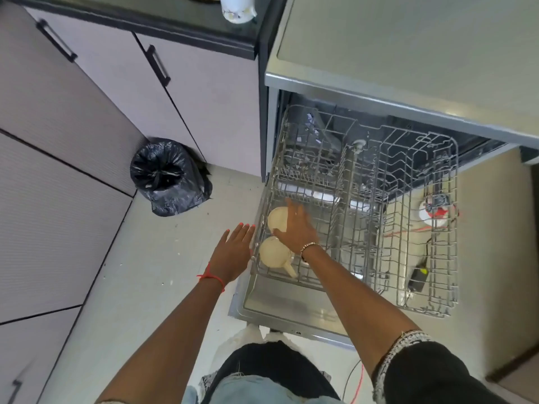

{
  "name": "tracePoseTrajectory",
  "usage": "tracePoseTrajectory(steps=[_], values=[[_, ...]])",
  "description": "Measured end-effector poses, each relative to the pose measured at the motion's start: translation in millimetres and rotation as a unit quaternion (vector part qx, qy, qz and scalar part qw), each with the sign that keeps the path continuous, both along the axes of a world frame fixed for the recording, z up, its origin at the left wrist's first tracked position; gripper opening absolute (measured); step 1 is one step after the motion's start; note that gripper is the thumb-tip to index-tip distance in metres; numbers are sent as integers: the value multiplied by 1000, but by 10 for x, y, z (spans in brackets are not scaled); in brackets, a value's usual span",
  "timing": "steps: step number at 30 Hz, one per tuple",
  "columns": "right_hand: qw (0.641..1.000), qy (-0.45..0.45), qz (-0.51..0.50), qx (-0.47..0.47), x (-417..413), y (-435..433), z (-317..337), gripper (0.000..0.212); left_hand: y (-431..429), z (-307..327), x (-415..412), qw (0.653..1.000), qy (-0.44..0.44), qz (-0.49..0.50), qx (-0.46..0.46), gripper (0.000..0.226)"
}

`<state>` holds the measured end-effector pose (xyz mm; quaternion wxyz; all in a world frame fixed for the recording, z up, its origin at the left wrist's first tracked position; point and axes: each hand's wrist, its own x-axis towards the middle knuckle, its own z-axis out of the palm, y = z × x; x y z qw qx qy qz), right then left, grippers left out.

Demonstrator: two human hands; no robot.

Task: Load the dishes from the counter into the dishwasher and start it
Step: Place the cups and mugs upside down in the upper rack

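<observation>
Cups, two cream ones, sit in the rack's front left corner, one behind the other. The right grip (pixel 297 225) lies over the far cup (pixel 276 220) with its fingers spread and fairly straight, holding nothing that I can make out. Blur hides whether the palm touches the cup. The near cup (pixel 271 252) is just beside that wrist, its handle pointing toward the rack's front edge. The left grip (pixel 233 252) is wide too, flat and straight-fingered, at the rack's left edge outside the wires. I cannot tell whether it touches them.

The two cups are very close, perhaps touching. A brush from the wrist could knock one against the other or tip the near cup off its tines. They look like smooth, rounded glazed ceramic, which I judge would slide easily on thin wire and chip if struck. The rack (pixel 453 243) is an open grey wire grid with upright tines, standing fully out over the flat steel door (pixel 291 313). Weight put on its left edge might roll or tilt it and shake the cups loose.

Most of the rack looks unfilled, so loading seems far from done. The glossy black counter (pixel 175 16) shows only at the frame's top, with a white jar (pixel 237 7) near its right end.
</observation>
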<state>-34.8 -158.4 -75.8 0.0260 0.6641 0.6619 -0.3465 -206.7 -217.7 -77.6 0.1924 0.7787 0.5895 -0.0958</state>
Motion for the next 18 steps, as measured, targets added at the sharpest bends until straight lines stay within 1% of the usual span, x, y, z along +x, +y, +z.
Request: tracePoseTrajectory(steps=[2, 5, 8, 11, 13, 15, 17, 18], values=[[998, 20, 55, 39, -28, -63, 149, 78, -64, 115, -58, 1000, -10, 7, 22, 54], [990, 61, 125, 38, -131, -148, 378, 72, -147, 295, -176, 999, -10, 36, 33, 54], [981, 52, 179, 48, -277, -233, 625, 69, -248, 486, -367, 998, 4, 57, 41, 55], [976, 35, 206, 57, -459, -290, 809, 66, -320, 622, -652, 995, -1, 47, 89, 61], [974, 26, 215, 68, -626, -298, 918, 65, -358, 728, -881, 993, 0, 64, 104, 62], [973, 26, 213, 88, -802, -272, 987, 64, -359, 800, -1126, 991, -16, 74, 113, 57], [972, 24, 211, 102, -1040, -244, 1049, 65, -369, 877, -1422, 987, -61, 100, 110, 51], [971, 22, 211, 108, -1175, -228, 1072, 65, -363, 918, -1575, 987, -59, 104, 108, 50]])
